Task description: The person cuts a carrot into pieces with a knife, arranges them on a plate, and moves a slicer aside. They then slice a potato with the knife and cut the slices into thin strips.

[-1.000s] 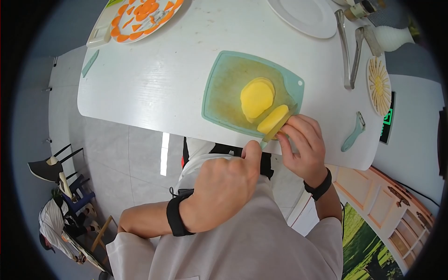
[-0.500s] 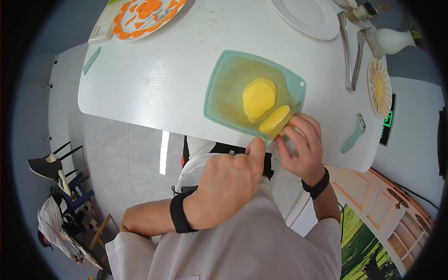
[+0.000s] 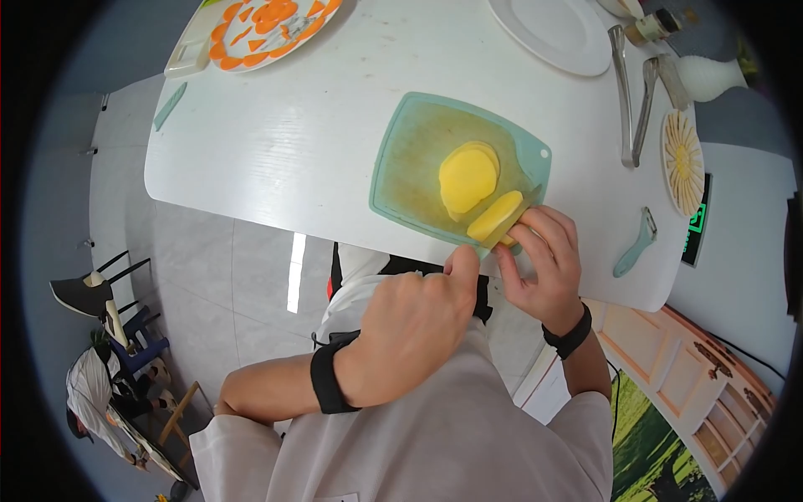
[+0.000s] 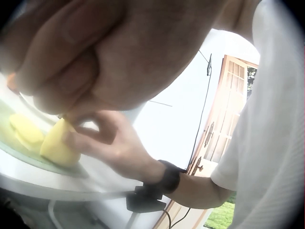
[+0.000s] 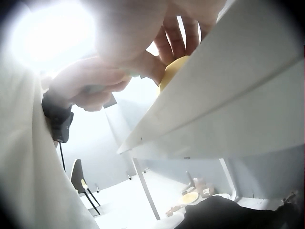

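In the head view, my left hand (image 3: 414, 326) grips the green handle of a knife (image 3: 524, 206), its blade against a yellow piece (image 3: 495, 215) at the board's near right corner. On the blade's other side, the fingers and thumb of my right hand (image 3: 545, 261) pinch the yellow food, mostly hidden by blade and fingers. Thin yellow slices (image 3: 468, 177) lie overlapped on the green cutting board (image 3: 401, 197). The left wrist view has my curled left hand (image 4: 95, 57) large in front, with my right hand (image 4: 119, 145) touching the yellow food (image 4: 59, 145) beyond.
Orange pieces ring a plate (image 3: 293, 52) at the far left. An empty white plate (image 3: 552, 38) stands beyond the board; right of it lie tongs (image 3: 625, 100), a peeler (image 3: 638, 244) and a plate of pale strips (image 3: 682, 163). A green item (image 3: 171, 106) rests near the left edge.
My left hand has shifted slightly right and toward the board with the knife, and the blade shows a broader face. My right hand keeps its hold. The whole head view has shifted slightly.
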Demonstrator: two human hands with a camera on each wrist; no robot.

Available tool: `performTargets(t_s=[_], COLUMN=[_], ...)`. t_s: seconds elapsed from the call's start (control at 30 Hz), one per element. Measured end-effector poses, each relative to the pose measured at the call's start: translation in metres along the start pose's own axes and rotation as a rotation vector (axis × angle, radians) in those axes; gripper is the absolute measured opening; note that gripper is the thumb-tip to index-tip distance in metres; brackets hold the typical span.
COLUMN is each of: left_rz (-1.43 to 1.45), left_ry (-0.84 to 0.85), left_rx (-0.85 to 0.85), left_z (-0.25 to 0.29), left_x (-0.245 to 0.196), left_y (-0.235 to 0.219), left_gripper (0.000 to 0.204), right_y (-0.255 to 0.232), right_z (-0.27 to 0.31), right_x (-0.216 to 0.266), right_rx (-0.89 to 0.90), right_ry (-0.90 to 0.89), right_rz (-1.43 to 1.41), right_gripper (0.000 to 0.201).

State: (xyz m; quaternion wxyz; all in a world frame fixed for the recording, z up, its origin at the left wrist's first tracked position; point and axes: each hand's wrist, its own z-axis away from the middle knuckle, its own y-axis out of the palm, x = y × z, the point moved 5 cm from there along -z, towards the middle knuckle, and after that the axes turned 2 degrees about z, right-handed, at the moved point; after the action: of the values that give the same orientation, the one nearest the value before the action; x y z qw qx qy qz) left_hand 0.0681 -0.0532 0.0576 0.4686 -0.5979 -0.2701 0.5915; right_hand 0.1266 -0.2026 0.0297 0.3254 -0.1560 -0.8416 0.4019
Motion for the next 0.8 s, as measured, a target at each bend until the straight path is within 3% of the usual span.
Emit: performTargets(t_s=[0.8], left_rz=[0.065], left_ry=[-0.009], left_rx=[0.024], left_z=[0.008], left_x=[0.013], left_y=[0.005], left_gripper=[0.015], right_y=[0.001], right_z=[0.002], right_x=[-0.002], right_rx=[0.018], right_ry=[0.004], right_rz=[-0.015], right_gripper=[0.039])
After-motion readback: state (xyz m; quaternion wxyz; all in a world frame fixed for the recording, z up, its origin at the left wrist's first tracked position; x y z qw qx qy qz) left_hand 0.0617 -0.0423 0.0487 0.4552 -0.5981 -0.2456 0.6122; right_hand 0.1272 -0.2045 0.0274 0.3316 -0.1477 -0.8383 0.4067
